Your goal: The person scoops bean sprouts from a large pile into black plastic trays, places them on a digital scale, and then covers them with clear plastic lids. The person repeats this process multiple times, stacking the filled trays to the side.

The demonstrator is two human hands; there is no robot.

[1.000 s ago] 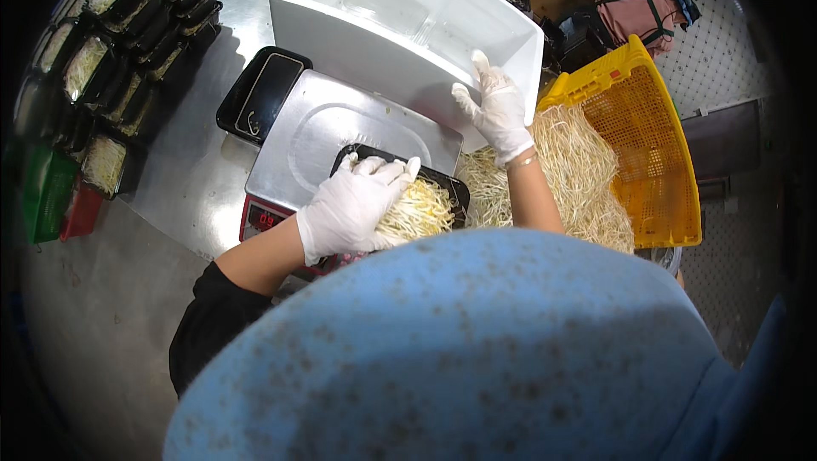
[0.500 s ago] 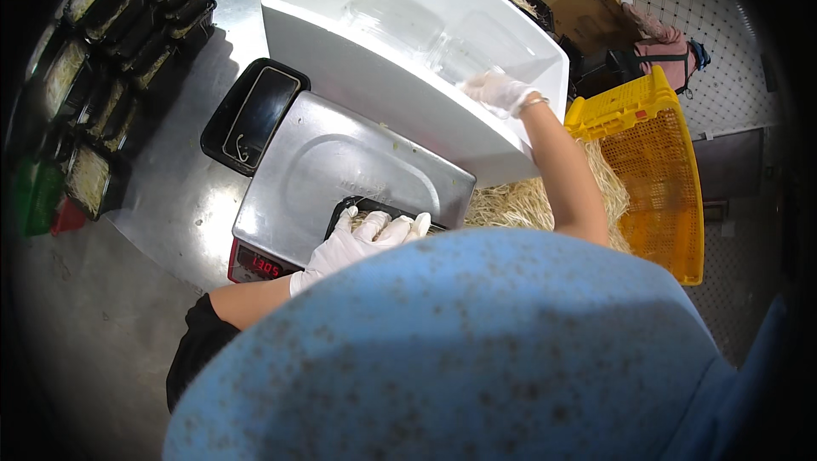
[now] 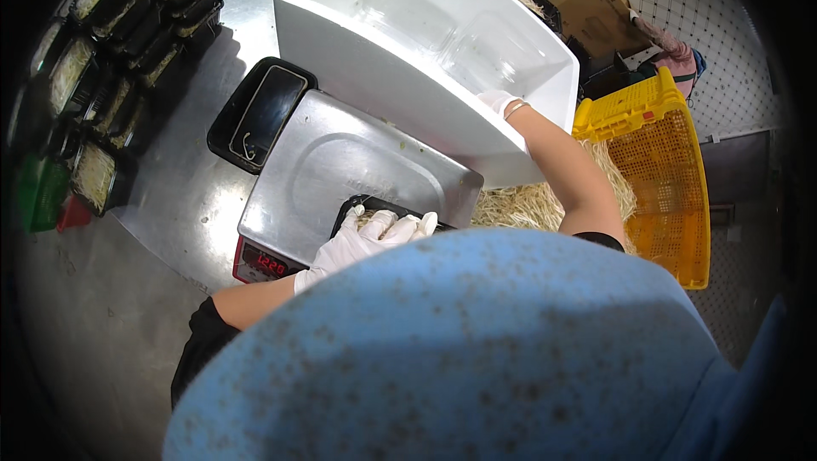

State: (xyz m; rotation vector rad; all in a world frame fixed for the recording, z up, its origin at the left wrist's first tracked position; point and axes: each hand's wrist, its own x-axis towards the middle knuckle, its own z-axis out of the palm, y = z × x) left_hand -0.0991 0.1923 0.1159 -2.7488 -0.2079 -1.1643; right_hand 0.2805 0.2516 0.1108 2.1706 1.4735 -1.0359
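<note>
My left hand [image 3: 362, 242], white-gloved, lies with spread fingers over a black plastic tray [image 3: 393, 205] of pale, thin, sprout-like strands. This tray sits on the near part of a steel-topped scale [image 3: 319, 173] with a lit red display; my blue-clad front hides some of it. My right hand [image 3: 498, 101], also gloved, reaches over the near wall of a white foam box [image 3: 400, 91]. Its fingers are hidden inside that wall. Clear plastic lids or trays [image 3: 485, 59] lie in the box, close to the hand.
Left of the scale rests another black tray [image 3: 258, 116] with one strand in it. Stacks of filled black trays [image 3: 92, 78] stand far left. Loose strands [image 3: 519, 210] heap beside a yellow crate [image 3: 672, 206] at right. Beyond are a cardboard box [image 3: 600, 14] and another person [image 3: 677, 61].
My right hand has gone lower into the foam box, its fingers passing out of sight. My left hand stays on the tray. The whole view has shifted slightly.
</note>
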